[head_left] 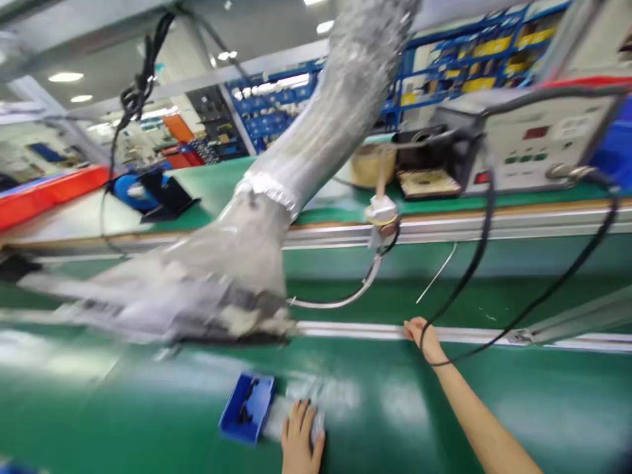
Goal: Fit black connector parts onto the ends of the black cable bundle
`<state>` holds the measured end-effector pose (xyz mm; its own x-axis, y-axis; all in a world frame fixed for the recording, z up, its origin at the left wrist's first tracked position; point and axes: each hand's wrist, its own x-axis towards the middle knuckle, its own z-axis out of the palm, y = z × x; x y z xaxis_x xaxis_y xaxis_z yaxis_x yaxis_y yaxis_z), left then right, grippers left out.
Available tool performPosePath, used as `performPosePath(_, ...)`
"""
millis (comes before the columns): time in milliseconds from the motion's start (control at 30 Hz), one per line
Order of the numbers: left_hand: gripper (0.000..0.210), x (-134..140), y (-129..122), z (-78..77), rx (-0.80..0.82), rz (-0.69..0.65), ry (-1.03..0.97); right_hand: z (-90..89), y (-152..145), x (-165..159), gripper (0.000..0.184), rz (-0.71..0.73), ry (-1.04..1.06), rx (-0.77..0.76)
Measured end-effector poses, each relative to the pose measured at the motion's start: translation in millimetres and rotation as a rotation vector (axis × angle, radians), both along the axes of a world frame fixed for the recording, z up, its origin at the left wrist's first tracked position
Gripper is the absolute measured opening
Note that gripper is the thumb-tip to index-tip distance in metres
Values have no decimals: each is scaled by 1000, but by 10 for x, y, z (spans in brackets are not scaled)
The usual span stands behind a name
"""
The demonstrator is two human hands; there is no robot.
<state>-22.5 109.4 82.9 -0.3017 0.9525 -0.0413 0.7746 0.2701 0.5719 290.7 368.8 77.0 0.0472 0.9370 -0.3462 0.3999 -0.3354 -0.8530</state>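
Observation:
My left hand (pixel 300 440) lies palm down with its fingers spread on a clear plastic bag (pixel 276 415); what the bag holds is unclear. Left of it sits a small blue bin (pixel 240 431) with black parts (pixel 248 401) inside. My right hand (pixel 423 334) reaches forward to the metal rail (pixel 355 330) along the bench. Its fingers are drawn together at the rail, and anything small between them is too blurred to make out. A black cable (pixel 476 260) hangs in a loop in front of my right wrist.
A silvery duct (pixel 316 125) with a wide hood (pixel 197 283) hangs low over the green bench (pixel 148 408). The shelf behind holds a control unit (pixel 538 141), a soldering iron holder (pixel 382 214) and a blue reel (pixel 143 191). A thin white stick (pixel 437 271) lies beyond the rail.

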Motion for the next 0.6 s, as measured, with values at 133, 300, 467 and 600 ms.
performPosePath(133,37,-84,-200,-96,29,1,-160,-277,-1353,-448,22,294,-41,-134)
performPosePath(300,21,-220,-635,-159,103,201,-311,-277,-2091,-1333,21,602,-114,-51)
performPosePath(467,15,-458,-930,-197,74,454,-525,-172,-1987,-2155,29,686,-306,113)
performPosePath(600,11,-649,-881,-258,-12,659,-738,-178,-1943,-2493,34,768,-445,153)
